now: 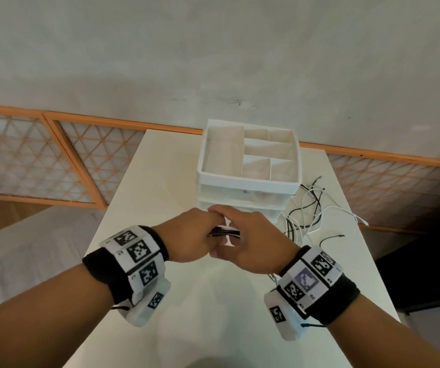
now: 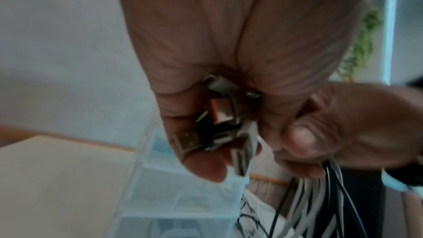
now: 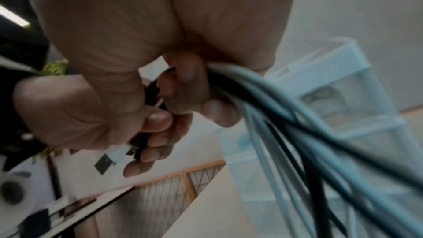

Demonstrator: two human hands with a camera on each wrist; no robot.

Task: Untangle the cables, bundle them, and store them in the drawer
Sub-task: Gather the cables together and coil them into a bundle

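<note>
Both hands meet over the white table [image 1: 144,208] just in front of the white drawer unit [image 1: 248,179]. My left hand [image 1: 195,237] grips a cluster of USB plugs [image 2: 219,126], black and white, in its curled fingers. My right hand [image 1: 242,240] clasps the black and white cables [image 3: 286,120] just behind those plugs. The cables hang down from the right fist and trail to a loose tangle [image 1: 311,211] on the table at the right of the drawer unit. The unit's drawers look closed; its top tray [image 1: 213,152] has empty compartments.
The drawer unit stands at the table's far middle. An orange-framed lattice railing [image 1: 54,158] runs behind the table. The table's right edge [image 1: 365,235] lies near the cable tangle, with dark floor beyond. A green plant [image 2: 364,42] shows in the left wrist view.
</note>
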